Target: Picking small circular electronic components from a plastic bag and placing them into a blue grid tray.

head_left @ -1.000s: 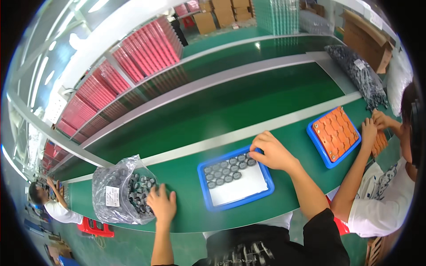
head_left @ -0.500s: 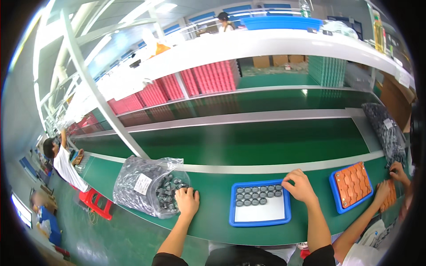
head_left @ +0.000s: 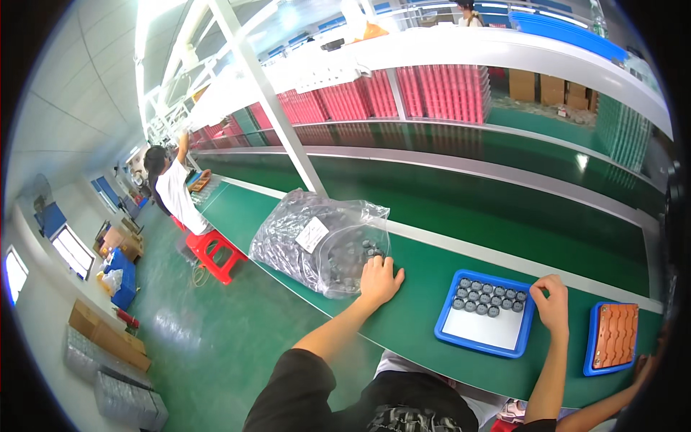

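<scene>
A clear plastic bag with a white label lies on the green bench, its mouth toward me. Small dark grey round caps show inside it. My left hand rests at the mouth, fingers slightly apart and bent over the bag's edge; nothing shows in them. To the right, a blue tray with a white base holds rows of similar grey caps in its far part. By its far right corner, my right hand is closed in a pinch; whatever it holds is hidden.
Another blue tray bearing an orange moulded block stands at right, near a co-worker's forearm. A slanted white post rises behind the bag. Beyond the bench runs a green conveyor. A person in white works far left, near a red stool.
The view has swung left, so the bench things appear farther right. My left hand stays by the bag mouth, where fewer loose caps show now. My right hand stays pinched by the tray corner.
</scene>
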`<state>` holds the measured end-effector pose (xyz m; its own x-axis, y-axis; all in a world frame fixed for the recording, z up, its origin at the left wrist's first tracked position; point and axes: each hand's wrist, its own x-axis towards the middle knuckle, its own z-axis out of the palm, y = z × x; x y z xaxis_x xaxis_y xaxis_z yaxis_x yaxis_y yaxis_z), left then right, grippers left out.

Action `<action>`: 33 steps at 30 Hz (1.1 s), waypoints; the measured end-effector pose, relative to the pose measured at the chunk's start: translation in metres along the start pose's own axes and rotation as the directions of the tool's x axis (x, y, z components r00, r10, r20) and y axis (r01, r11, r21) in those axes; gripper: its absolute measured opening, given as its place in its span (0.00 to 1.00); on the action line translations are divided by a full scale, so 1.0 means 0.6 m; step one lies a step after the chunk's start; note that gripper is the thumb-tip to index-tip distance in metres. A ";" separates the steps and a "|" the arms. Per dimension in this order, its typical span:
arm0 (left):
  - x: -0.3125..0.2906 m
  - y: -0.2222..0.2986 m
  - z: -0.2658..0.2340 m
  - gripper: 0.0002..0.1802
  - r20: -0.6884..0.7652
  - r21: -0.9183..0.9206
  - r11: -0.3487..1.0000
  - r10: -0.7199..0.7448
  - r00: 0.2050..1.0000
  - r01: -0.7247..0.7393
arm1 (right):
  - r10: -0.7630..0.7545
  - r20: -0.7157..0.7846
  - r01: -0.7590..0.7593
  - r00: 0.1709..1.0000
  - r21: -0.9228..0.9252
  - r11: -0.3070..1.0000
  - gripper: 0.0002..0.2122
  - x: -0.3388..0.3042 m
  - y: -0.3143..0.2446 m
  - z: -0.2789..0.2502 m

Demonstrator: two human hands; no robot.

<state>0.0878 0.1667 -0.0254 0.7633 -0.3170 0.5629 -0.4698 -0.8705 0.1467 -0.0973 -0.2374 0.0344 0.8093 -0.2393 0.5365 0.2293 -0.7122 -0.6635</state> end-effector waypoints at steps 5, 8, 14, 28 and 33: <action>0.001 0.004 -0.007 0.18 0.107 -0.061 0.997 -0.038 0.994 0.045 | 0.007 0.006 -0.006 1.000 -0.019 1.000 0.04 -0.002 -0.017 -0.004; -0.009 0.001 -0.004 0.15 0.043 -0.135 0.990 -0.025 0.999 0.031 | -0.018 0.022 0.018 1.000 -0.003 1.000 0.04 -0.003 -0.022 -0.003; -0.001 0.004 -0.001 0.14 -0.025 -0.219 0.975 0.025 0.999 -0.030 | 0.061 0.034 -0.067 0.998 0.208 0.976 0.05 -0.021 -0.003 -0.023; -0.027 0.311 -0.113 0.19 -0.163 -0.742 0.576 0.344 0.925 -0.344 | 0.465 0.600 -0.407 0.651 0.793 -0.455 0.20 -0.079 -0.237 0.244; -0.039 0.293 -0.112 0.18 -0.129 -0.774 0.567 0.297 0.946 -0.284 | 0.332 0.531 -0.314 0.780 0.790 -0.527 0.17 -0.117 -0.196 0.294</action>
<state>-0.0423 0.0464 0.0422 0.5254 -0.5095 0.6814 -0.8257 -0.1122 0.5528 -0.0860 -0.0204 -0.0170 0.9943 -0.0727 -0.0786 0.0528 0.9715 -0.2309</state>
